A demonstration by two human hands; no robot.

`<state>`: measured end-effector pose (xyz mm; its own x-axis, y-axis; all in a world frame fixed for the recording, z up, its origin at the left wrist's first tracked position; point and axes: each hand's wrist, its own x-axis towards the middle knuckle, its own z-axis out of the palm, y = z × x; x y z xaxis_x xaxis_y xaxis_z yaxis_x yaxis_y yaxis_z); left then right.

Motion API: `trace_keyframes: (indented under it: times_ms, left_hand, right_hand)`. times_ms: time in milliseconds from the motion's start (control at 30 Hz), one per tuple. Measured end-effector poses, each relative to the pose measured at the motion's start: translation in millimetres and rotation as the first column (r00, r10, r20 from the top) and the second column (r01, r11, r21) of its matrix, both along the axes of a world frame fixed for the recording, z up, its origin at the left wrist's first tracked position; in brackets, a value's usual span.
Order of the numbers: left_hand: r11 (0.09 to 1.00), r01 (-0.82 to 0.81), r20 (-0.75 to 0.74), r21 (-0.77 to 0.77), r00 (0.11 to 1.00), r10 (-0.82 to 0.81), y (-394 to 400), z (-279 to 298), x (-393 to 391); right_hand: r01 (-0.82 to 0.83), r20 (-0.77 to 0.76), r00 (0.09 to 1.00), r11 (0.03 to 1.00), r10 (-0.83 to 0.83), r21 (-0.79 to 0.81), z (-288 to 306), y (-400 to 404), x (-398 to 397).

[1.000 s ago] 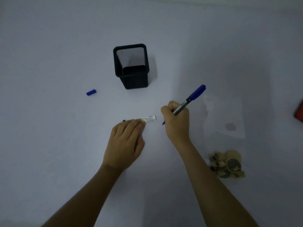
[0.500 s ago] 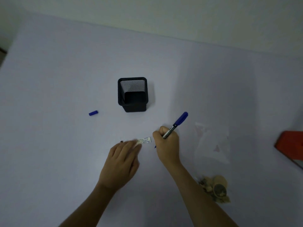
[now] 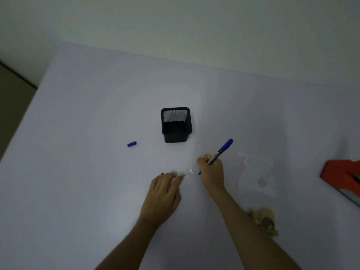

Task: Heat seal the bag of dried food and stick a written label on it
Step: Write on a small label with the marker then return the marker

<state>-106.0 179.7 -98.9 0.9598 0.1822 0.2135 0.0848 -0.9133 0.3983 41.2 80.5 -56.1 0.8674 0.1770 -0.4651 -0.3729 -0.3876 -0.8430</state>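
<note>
Dried food (image 3: 263,221) is piled nearest, at the right. The left hand (image 3: 164,195) is laid flat, fingertips pressing the label (image 3: 186,172) onto the table (image 3: 87,172). The right hand (image 3: 211,170) is curled round the pen (image 3: 219,152), tip beside the label. The clear bag (image 3: 257,172) lies right; the mesh holder (image 3: 176,124) stands farthest.

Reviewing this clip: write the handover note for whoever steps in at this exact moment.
Left hand: fingers flat on the label, pinning it to the table.
Right hand: grips the uncapped blue marker, tip just right of the label.
Cap lies left of the empty pen holder.
Clear bag lies flat, apparently empty; dried food piled nearer; red sealer at right edge.
Left: fill, seal, stick label.
</note>
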Motion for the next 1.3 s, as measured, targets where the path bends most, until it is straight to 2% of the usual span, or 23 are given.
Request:
trace_keyframes:
  times_ms: [133,200,300,400,567,700,833,900,1033,1167,1300]
  left_hand:
    - [0.995,-0.019,-0.028,-0.101,0.999,0.016,6.8,9.1,0.2]
    - [0.979,-0.090,-0.040,-0.185,0.996,0.083,14.6,19.2,4.6]
    - [0.930,-0.284,-0.058,-0.234,0.959,0.279,42.8,35.7,17.6]
    - [0.830,-0.491,-0.193,-0.264,0.870,0.454,84.9,43.9,31.6]
    - [0.749,-0.587,-0.356,-0.306,0.800,0.482,129.3,45.9,47.0]
    - [0.727,-0.577,-0.384,-0.372,0.809,0.445,138.2,46.0,47.3]
    - [0.772,-0.510,-0.402,-0.379,0.842,0.359,138.6,54.0,39.8]
    - [0.742,-0.472,-0.376,-0.476,0.872,0.313,133.2,74.4,40.0]
    - [0.684,-0.268,-0.202,-0.679,0.963,0.177,115.9,142.3,45.1]
    - [0.651,-0.119,-0.001,-0.749,0.984,0.179,107.4,215.6,36.4]
    - [0.652,-0.043,0.101,-0.757,0.978,0.182,112.2,262.2,22.7]
  right_hand:
    - [0.089,-0.247,0.966,0.996,-0.079,0.030,14.2,-6.2,4.5]
    - [0.102,-0.302,0.949,0.994,-0.091,0.024,26.2,-13.5,5.5]
    - [0.164,-0.313,0.938,0.986,-0.152,0.011,46.2,-25.9,3.0]
    - [0.239,-0.277,0.934,0.971,-0.225,0.017,64.2,-34.6,-3.3]
    - [0.247,-0.213,0.949,0.968,-0.232,0.045,87.9,-32.4,-14.6]
    - [0.268,-0.240,0.942,0.957,-0.234,0.116,109.9,-22.8,-22.1]
    - [0.264,-0.301,0.935,0.935,-0.187,0.237,139.9,-6.8,-25.1]
    - [0.216,-0.292,0.948,0.926,-0.124,0.308,157.9,3.1,-26.2]
    - [0.089,-0.201,0.979,0.931,-0.017,0.353,193.3,25.0,-32.1]
    - [-0.036,-0.060,0.996,0.925,0.063,0.377,224.6,40.0,-41.4]
    - [-0.122,0.051,0.992,0.906,0.111,0.406,255.4,49.1,-49.4]
